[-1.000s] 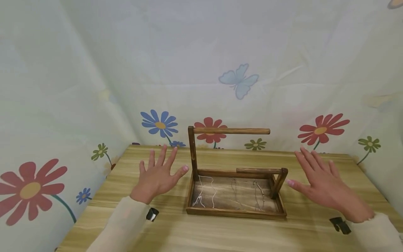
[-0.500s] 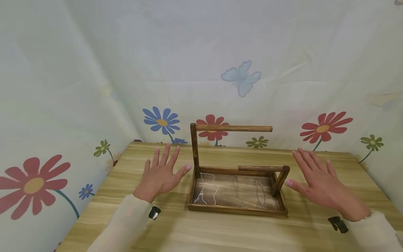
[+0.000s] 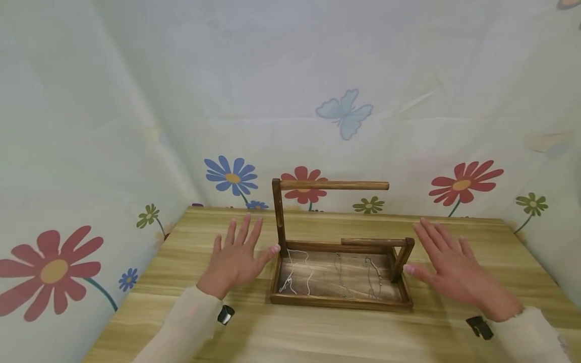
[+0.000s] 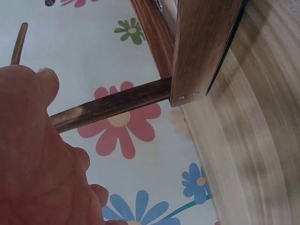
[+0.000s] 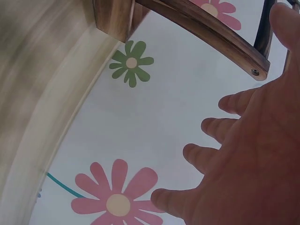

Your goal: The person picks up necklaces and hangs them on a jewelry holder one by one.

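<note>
A brown wooden jewelry stand [image 3: 340, 301] with a shallow tray base stands on the table. Its taller post at the left bears a long bar [image 3: 336, 185]; a shorter post at the right carries a lower bar [image 3: 372, 242]. Inside the tray, a silvery chain necklace [image 3: 310, 272] lies at the left and thin chains [image 3: 379, 277] lie toward the right. My left hand [image 3: 233, 264] is spread with straight fingers just left of the stand, its thumb near the taller post. To the right, my right hand [image 3: 458, 272] is likewise spread, thumb close to the shorter post. Neither holds anything.
The wood-grain table [image 3: 290, 338] reaches back to a pale cloth backdrop [image 3: 272, 75] printed with flowers and a butterfly. Another side of the cloth rises along the left. Black wrist straps [image 3: 225, 314] show below the cream sleeves.
Both hands have drawn slightly inward toward the stand, the right moving left and the left moving right. The stand and chains stay put; the head view shifts a little.
</note>
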